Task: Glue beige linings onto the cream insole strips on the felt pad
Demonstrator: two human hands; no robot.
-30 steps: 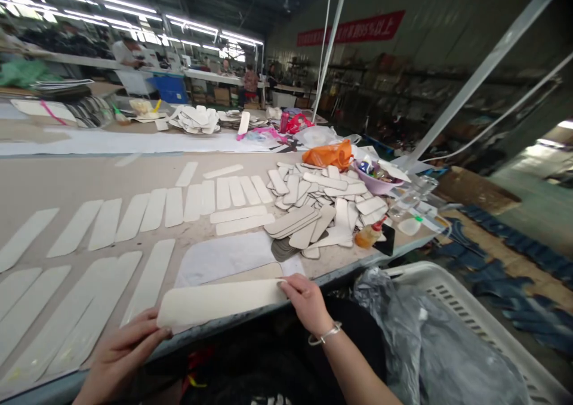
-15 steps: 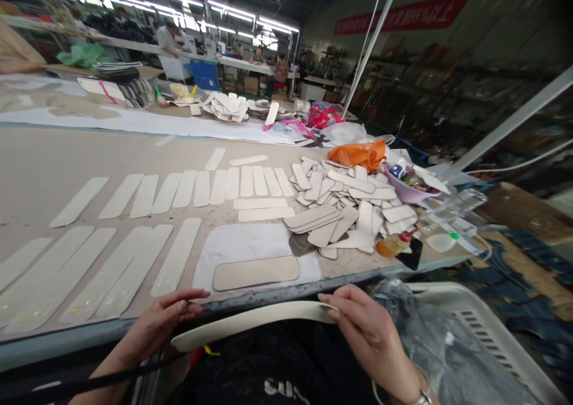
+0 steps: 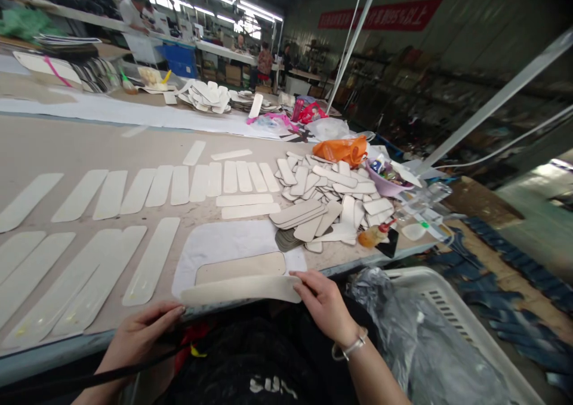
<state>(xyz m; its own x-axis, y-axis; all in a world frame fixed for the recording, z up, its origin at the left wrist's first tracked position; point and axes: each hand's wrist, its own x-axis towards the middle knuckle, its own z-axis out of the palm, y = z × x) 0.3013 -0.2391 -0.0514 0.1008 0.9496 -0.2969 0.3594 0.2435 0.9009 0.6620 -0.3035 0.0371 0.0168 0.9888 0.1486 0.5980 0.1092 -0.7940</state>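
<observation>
A long cream strip [image 3: 242, 289] with rounded ends spans the gap between my hands at the table's front edge. My right hand [image 3: 323, 303] pinches its right end. At the strip's left end is my left hand [image 3: 150, 330], its thumb and fingers pressed together; whether they grip the strip is hard to see. Just behind lies a beige dark-edged piece [image 3: 242, 265] on a white sheet [image 3: 201, 244], partly covered by the held strip. Rows of pale strips [image 3: 150, 262] lie to the left.
A heap of pale pieces [image 3: 340, 181] sits right of centre, near an orange bag [image 3: 341, 151], a purple basin [image 3: 387, 185] and a glue bottle [image 3: 373, 235]. A white crate [image 3: 447, 294] with grey plastic stands at the right. People work in the background.
The strip has moved up and forward, now overlapping the beige piece's front edge. My left hand's fingers have closed together near its left end. The view has shifted to the right.
</observation>
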